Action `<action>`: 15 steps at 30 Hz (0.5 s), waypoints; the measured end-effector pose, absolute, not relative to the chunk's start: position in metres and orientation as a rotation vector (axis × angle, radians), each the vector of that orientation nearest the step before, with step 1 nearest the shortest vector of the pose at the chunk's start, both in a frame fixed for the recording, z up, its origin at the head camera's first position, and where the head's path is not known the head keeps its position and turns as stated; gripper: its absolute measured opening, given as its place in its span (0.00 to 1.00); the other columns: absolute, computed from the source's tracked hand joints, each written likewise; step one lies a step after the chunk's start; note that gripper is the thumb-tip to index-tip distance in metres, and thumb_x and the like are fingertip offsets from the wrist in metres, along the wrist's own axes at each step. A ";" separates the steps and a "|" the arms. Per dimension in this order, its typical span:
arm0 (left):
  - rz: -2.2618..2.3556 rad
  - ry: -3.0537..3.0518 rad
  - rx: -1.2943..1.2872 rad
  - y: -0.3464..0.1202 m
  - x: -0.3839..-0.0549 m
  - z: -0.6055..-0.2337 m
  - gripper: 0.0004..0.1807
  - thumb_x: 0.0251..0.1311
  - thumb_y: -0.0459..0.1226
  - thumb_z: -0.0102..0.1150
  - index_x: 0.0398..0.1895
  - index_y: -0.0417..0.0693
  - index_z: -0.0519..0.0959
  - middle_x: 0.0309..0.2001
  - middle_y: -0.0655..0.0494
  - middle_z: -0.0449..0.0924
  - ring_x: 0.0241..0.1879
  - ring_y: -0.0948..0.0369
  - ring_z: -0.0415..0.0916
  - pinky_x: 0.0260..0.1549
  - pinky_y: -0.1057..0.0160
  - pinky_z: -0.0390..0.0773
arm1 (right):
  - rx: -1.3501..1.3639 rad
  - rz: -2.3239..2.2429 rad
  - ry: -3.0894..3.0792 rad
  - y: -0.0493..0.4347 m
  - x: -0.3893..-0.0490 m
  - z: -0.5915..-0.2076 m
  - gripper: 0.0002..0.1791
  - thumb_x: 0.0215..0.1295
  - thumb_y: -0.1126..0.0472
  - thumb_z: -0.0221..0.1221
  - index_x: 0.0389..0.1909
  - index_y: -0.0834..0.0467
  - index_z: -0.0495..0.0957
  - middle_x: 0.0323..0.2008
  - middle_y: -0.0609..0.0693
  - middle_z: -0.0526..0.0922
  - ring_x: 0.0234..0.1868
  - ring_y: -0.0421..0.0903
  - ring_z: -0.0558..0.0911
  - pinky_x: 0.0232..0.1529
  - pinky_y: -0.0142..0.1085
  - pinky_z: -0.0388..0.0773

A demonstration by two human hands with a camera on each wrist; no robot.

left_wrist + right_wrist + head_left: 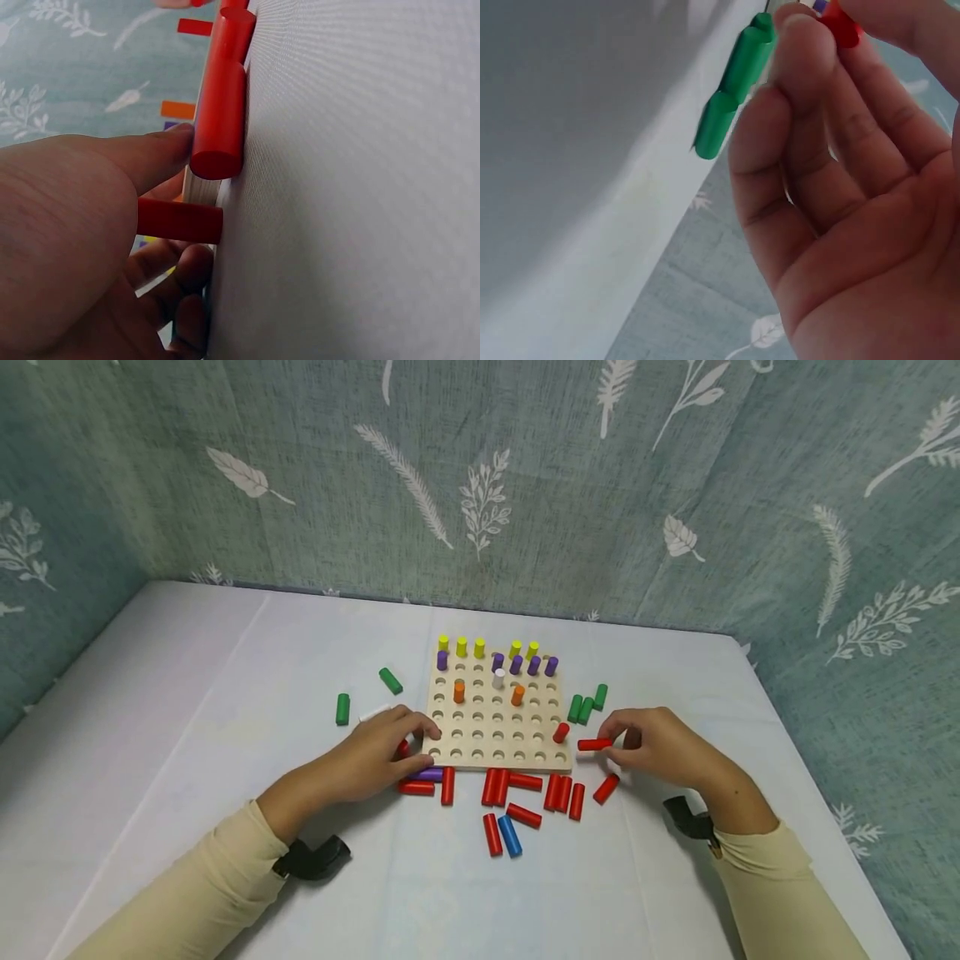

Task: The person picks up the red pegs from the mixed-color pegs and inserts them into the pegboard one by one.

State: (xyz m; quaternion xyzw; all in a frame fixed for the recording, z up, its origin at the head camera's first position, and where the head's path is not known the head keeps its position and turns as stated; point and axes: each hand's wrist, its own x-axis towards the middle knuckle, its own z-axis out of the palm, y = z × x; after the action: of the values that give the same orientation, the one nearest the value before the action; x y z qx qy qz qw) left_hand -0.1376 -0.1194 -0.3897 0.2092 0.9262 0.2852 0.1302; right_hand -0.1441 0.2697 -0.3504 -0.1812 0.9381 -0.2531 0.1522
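Note:
A wooden pegboard [466, 745] lies on the table with yellow, purple, orange, white and red pegs upright in it. My left hand [375, 752] grips its front left corner, thumb at the front edge and fingers curled at the left side. A red peg [180, 220] stands on end between that thumb and fingers. Between thumb and fingertips my right hand [660, 746] pinches a red peg [595, 744], lying sideways just right of the board. Left of it, another red peg [561, 732] is upright near the board's front right corner.
Several loose red pegs [525, 782] lie along the board's front, with a blue peg [510, 836] nearer me and a purple peg [427, 773] by my left thumb. Green pegs [586, 710] lie right of the board; others, plus a white peg [373, 713], lie left. A patterned curtain [480, 485] hangs behind.

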 end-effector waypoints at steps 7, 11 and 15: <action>0.831 2.693 0.611 -0.119 -0.137 -0.389 0.20 0.61 0.45 0.69 0.54 0.61 0.76 0.47 0.59 0.76 0.49 0.58 0.71 0.48 0.58 0.79 | -0.528 -0.746 2.721 0.264 -0.140 -0.345 0.10 0.61 0.63 0.68 0.43 0.54 0.84 0.33 0.45 0.84 0.30 0.42 0.76 0.28 0.31 0.78; 0.827 2.694 0.604 -0.119 -0.137 -0.388 0.20 0.60 0.45 0.69 0.54 0.61 0.76 0.47 0.59 0.76 0.49 0.58 0.71 0.50 0.57 0.80 | -0.532 -0.761 2.726 0.261 -0.138 -0.344 0.10 0.61 0.62 0.68 0.43 0.53 0.84 0.33 0.46 0.84 0.30 0.42 0.77 0.28 0.31 0.78; 0.825 2.688 0.601 -0.119 -0.137 -0.388 0.20 0.60 0.46 0.69 0.55 0.61 0.76 0.48 0.59 0.76 0.50 0.58 0.71 0.51 0.56 0.80 | -0.536 -0.762 2.732 0.259 -0.137 -0.343 0.10 0.61 0.62 0.68 0.43 0.53 0.84 0.33 0.45 0.84 0.31 0.42 0.77 0.28 0.31 0.78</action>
State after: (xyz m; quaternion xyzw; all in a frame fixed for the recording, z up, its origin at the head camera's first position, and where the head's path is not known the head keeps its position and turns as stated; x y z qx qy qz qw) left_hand -0.1373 -0.1192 -0.3879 0.2073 0.9266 0.2843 0.1328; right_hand -0.1368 0.2591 -0.3432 -0.1842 0.9388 -0.2617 0.1270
